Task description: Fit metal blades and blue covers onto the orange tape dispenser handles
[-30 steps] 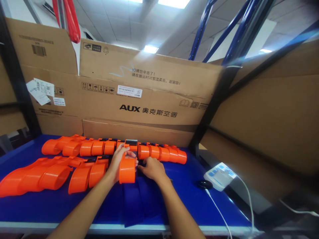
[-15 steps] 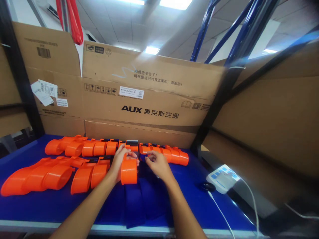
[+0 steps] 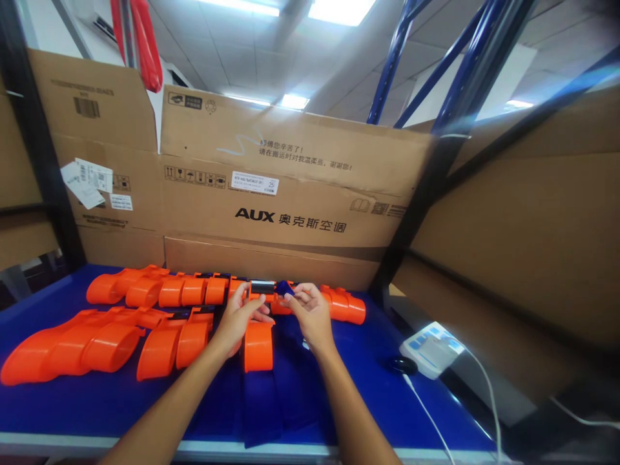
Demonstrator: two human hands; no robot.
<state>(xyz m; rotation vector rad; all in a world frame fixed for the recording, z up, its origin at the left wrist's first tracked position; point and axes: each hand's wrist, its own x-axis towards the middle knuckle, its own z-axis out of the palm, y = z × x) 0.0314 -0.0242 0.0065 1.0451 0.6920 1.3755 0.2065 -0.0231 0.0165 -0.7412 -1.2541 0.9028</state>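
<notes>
- Left of the frame: orange ring-shaped plastic parts (image 3: pixel 113 345) lie in two rows.
- Lower centre: the left hand (image 3: pixel 237 323) grips an orange holder (image 3: pixel 258 349), its ring hanging below the fingers; the dark bar (image 3: pixel 262 288) on top runs lengthwise across the frame.
- Just right of the bar: a dark blue strip (image 3: pixel 285 288), between the hands, nearer the right.
- Right of centre: the right hand (image 3: pixel 312 316) pinches that strip, its tip pointing up and left.
</notes>
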